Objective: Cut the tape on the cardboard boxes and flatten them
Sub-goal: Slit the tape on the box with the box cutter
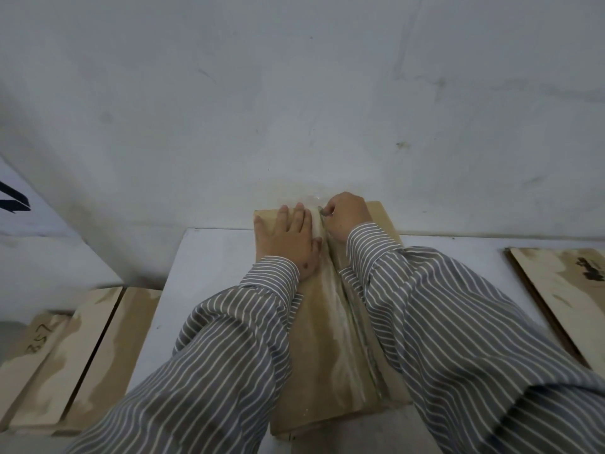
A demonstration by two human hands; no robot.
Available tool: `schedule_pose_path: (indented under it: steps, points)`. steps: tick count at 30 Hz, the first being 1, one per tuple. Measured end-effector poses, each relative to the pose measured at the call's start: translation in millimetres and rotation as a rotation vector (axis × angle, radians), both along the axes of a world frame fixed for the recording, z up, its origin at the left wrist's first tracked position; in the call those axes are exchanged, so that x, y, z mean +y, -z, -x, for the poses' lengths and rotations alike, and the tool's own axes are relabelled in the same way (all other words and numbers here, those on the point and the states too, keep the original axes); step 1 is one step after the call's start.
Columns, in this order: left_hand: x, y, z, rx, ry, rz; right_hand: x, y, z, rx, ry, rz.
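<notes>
A: Where's the box?
B: Cardboard box lies long-ways on the white worktop, far end against the wall. Tape runs down its middle seam, pale and glossy.

A: Hands?
B: Left hand lies flat on the box left of the seam, fingers straight and together, pressing down. Right hand is curled at the far end of the seam, gripping something small.

A: A cutter?
B: Can't tell. Only a grey tip shows by the knuckles; the rest is hidden inside the fist. Blurry too.

A: Is the tape cut?
B: Hard to make out. Right striped sleeve covers the box's right half, left sleeve covers part of the left side.

A: Anything else?
B: Flat cardboard on the worktop at right, cut off by the frame edge, dark print on it unreadable. Lower left, off the worktop, more boxes side by side; one has handwritten digits, looks like 357, partly blurred. Dark mark at far left edge, cut off.
</notes>
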State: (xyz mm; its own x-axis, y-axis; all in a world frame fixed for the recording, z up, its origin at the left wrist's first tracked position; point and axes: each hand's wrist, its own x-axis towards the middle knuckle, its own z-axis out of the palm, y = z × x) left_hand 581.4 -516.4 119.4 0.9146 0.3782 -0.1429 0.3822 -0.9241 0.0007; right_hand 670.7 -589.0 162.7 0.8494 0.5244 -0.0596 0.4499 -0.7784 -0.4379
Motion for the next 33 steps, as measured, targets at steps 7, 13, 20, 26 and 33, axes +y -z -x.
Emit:
schedule_pose_path:
  steps: [7,13,20,26,33]
  points:
    - [1.8,1.1,-0.4,-0.016,0.012,-0.003,-13.8,-8.0,6.6,0.027,-0.036,0.007]
    - [0.4,-0.7,-0.2,-0.019,0.005,0.004,-26.8,-11.9,17.9,0.021,-0.11,0.073]
    - [0.4,-2.5,1.7,-0.014,0.013,-0.008,-48.2,-12.9,38.1,0.025,-0.118,0.08]
    - [-1.6,-4.4,2.9,-0.01,-0.002,-0.014,-71.3,-10.4,58.5,0.041,-0.156,0.098]
    - [-43.2,-11.3,53.7,0.033,-0.02,0.059,-76.4,-10.5,65.6,0.05,-0.117,0.011]
